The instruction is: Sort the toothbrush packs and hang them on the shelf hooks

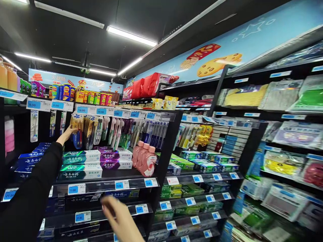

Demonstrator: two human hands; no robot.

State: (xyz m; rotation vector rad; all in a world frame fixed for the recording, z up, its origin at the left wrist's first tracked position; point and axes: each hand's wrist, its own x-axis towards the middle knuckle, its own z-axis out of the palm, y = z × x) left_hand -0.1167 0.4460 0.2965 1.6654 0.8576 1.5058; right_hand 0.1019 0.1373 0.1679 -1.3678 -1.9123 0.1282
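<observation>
the right hand has blurred fingers.

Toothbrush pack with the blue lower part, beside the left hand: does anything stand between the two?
Nothing visible does. The left hand's fingertips are right at the left edge of the toothbrush pack; the stacked toothpaste boxes sit below.

a shop, shown by price tags and stocked shelves.

the head view faces the shelves from close by.
</observation>
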